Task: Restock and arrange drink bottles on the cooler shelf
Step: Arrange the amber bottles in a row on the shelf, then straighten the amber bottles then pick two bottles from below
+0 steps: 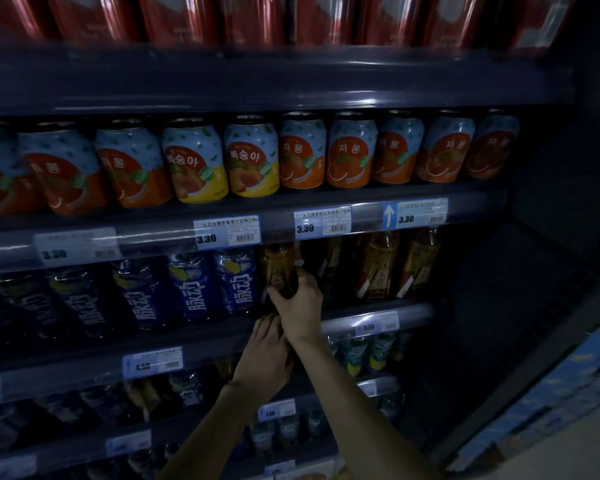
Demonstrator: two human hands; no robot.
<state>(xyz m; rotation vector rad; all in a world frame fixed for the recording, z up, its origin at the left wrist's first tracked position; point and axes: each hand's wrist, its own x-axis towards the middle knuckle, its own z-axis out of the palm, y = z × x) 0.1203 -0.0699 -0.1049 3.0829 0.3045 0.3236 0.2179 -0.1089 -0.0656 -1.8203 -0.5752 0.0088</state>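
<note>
A brown tea bottle (278,268) with a yellow-red label stands upright on the middle cooler shelf (378,313), just right of the blue bottles (234,282). My right hand (300,306) is wrapped around its lower body. My left hand (267,355) sits directly below, fingers curled against the shelf's front edge at the bottle's base; whether it grips anything is hidden. More tea bottles (378,268) stand further right, with a dark gap between them and the held one.
Fruit-drink cans (250,157) fill the shelf above, red cans the top shelf. Price tags (227,232) line the shelf rails. Lower shelves hold dim green and dark bottles (364,351). The cooler's dark side wall (534,271) closes the right.
</note>
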